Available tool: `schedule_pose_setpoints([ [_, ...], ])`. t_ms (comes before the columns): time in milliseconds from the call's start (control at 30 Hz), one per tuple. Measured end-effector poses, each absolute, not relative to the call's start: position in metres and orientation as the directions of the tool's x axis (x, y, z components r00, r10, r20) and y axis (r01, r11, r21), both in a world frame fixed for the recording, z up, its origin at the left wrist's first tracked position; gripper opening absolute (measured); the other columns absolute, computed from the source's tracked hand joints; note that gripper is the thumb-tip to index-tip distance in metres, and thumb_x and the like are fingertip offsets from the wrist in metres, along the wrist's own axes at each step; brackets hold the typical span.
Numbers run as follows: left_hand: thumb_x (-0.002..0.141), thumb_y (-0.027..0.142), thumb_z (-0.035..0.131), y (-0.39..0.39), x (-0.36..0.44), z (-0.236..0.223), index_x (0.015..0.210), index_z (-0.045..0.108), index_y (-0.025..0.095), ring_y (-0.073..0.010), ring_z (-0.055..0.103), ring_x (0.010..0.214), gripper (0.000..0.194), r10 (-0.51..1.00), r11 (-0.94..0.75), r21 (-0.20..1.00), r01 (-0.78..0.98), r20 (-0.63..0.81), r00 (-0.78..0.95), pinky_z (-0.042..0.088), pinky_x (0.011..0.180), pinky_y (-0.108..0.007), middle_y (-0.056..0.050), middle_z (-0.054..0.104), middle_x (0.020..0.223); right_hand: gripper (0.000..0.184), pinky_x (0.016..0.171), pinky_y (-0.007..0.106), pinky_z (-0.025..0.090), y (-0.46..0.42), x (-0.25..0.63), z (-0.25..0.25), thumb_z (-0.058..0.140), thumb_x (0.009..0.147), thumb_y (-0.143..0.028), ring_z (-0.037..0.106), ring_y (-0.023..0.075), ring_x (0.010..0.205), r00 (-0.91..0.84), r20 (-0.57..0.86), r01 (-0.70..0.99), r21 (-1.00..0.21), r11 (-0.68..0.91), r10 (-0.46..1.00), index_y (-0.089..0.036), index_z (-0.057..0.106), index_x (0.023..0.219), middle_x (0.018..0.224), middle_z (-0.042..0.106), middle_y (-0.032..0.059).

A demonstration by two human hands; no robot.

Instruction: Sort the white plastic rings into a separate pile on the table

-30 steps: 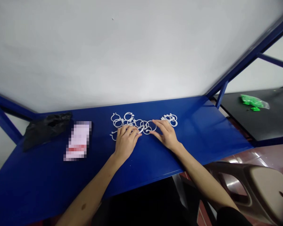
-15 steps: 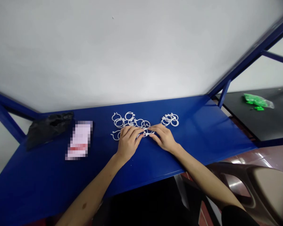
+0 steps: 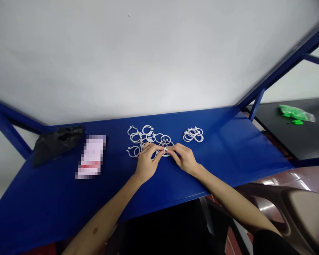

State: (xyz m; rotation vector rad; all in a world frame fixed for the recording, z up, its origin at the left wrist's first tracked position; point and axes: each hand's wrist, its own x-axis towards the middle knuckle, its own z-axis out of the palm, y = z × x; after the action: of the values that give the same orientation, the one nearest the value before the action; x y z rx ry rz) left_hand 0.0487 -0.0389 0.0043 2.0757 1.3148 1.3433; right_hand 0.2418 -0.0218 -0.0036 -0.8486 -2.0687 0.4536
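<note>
A flat blue table (image 3: 215,159) stood against a pale wall (image 3: 149,63) in the head view, where the left hand (image 3: 146,164) and right hand (image 3: 186,159) together pinched 1 thin white plastic ring (image 3: 165,149) at its knobbed end. The small white ring cluster (image 3: 193,134) at right looked closed, so probably done; several gaping in the looser white ring heap (image 3: 140,134) seemed outstanding. The hands hid whether the pinched ends met.

Single head-worn view, facing forward and down, blue table (image 3: 241,148) within arm's reach, wall (image 3: 149,63) beyond
</note>
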Motion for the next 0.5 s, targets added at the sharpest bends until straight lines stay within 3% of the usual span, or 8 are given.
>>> schedule_pose_setpoints([
  [167,0.093,0.017,0.064,-0.041,0.049,-0.001,0.085,0.063,0.022,-0.0159,0.059,0.082,0.010,0.804,-0.563,0.641,0.522,0.570,0.166,0.049,0.077,-0.030,0.002,0.068,0.078,0.018,0.071,0.030,0.055,-0.024,0.243,0.003,0.050,0.103,-0.022,0.064,0.0163,0.078,-0.510,0.542,0.399,-0.539,0.742,0.668,-0.020,0.067,0.111,0.092,0.072,0.0062],
  [400,0.090,0.011,0.065,-0.040,0.046,-0.009,0.078,0.062,0.021,-0.0162,0.058,0.083,0.016,0.813,-0.551,0.613,0.567,0.547,0.199,0.049,0.079,-0.030,0.002,0.064,0.075,0.028,0.064,0.030,0.050,-0.026,0.249,-0.004,0.038,0.105,-0.015,0.056,0.0183,0.073,-0.661,0.521,0.462,-0.284,0.840,0.540,-0.014,0.063,0.119,0.080,0.067,0.0068],
  [500,0.092,0.016,0.065,-0.038,0.044,-0.009,0.081,0.064,0.022,-0.0178,0.058,0.086,0.012,0.826,-0.534,0.588,0.608,0.516,0.227,0.049,0.082,-0.033,0.002,0.067,0.077,0.029,0.065,0.030,0.051,-0.023,0.248,-0.007,0.039,0.105,-0.016,0.057,0.0186,0.075,-0.654,0.521,0.486,-0.265,0.833,0.548,-0.015,0.063,0.120,0.083,0.067,0.0071],
])
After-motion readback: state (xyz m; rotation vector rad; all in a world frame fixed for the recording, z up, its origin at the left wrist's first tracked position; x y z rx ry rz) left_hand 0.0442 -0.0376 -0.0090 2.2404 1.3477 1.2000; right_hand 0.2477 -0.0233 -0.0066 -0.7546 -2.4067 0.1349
